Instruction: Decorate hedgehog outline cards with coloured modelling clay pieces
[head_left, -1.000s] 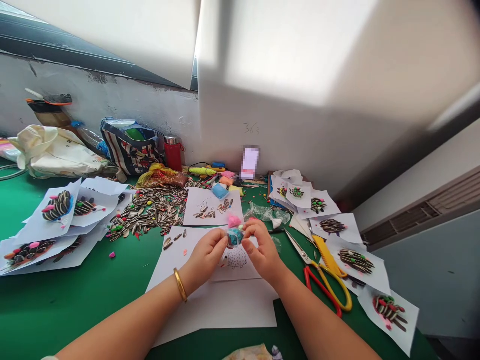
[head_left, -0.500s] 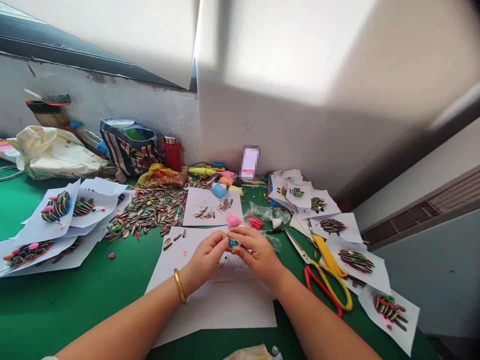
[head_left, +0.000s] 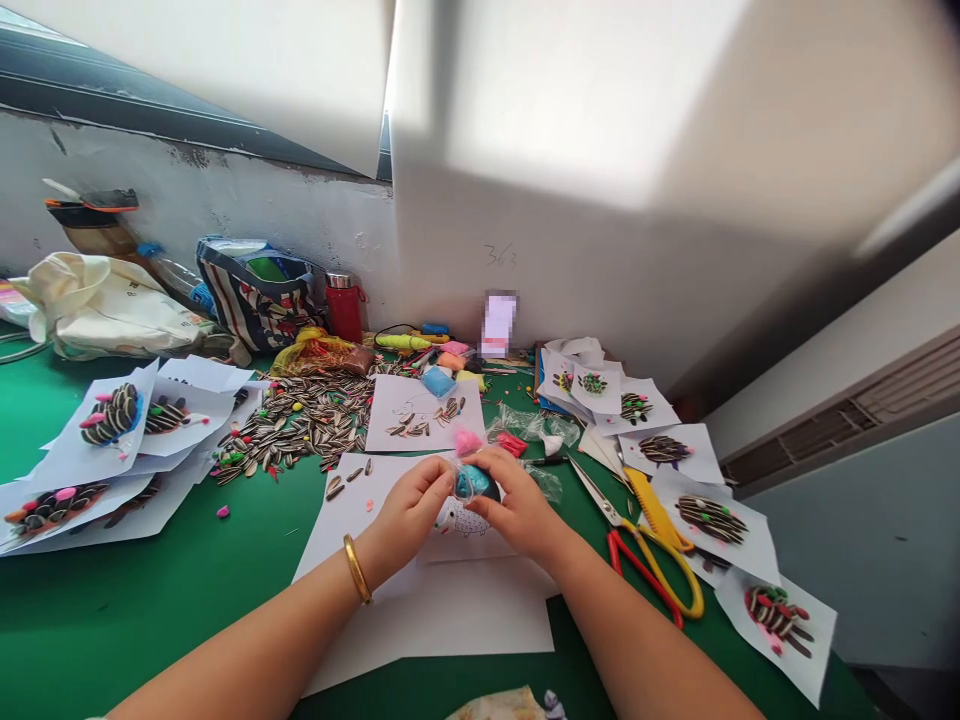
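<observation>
Between my two hands is a packet of teal modelling clay [head_left: 472, 482] in clear plastic. My left hand [head_left: 415, 510], with a gold bangle at the wrist, pinches the plastic on one side. Thumb and fingers of my right hand [head_left: 517, 500] grip the other side. Right beneath lies a sheet of white paper [head_left: 420, 615] with a spiny animal drawing [head_left: 466, 520], partly hidden by the hands. A few sunflower seeds [head_left: 335, 488] rest on the paper's left part. Beyond it, another drawn sheet [head_left: 386, 395] carries more seeds.
Large scissors [head_left: 637, 545] and a yellow utility knife [head_left: 656, 510] lie at right, beside seed-covered cards [head_left: 814, 625]. More cards [head_left: 67, 455] are stacked at left. Behind are a seed heap [head_left: 322, 410], pink clay [head_left: 469, 440], red clay [head_left: 511, 444] and a red flask [head_left: 345, 310].
The teal clay packet shows more between my hands, its clear plastic now visible. My right-hand fingers have lifted and spread around it. The things on the table stay put.
</observation>
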